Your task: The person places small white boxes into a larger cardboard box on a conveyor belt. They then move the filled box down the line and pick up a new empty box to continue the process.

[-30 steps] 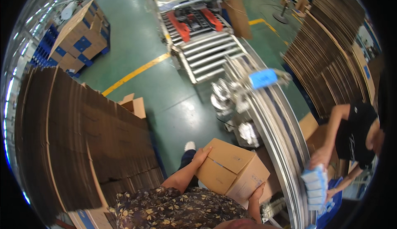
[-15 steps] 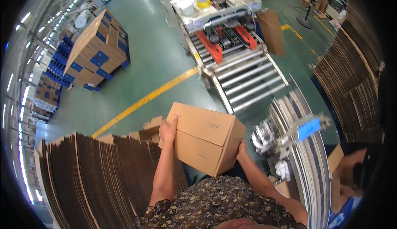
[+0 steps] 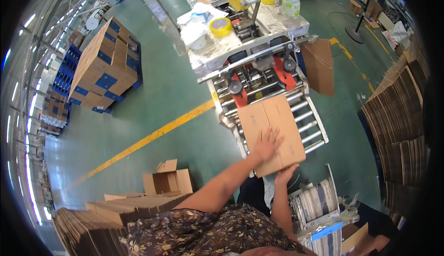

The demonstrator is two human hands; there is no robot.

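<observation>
A closed brown cardboard box lies on the roller conveyor, its far end close to the orange side guides of a carton sealing machine. Flat on the box's top, my left hand has its fingers spread across the flaps near the centre seam. My right hand grips the near lower edge at the right corner, with some fingers hidden by the box.
Stacked flat cartons stand at lower left beside an open carton; more stacks are at right. Tape rolls and a bottle sit on the machine. A second conveyor and another person's arm are at lower right.
The box has gone from in front of my body forward and right onto the rollers. My left hand has shifted from its side to its top; my right hand is now at its near edge.
</observation>
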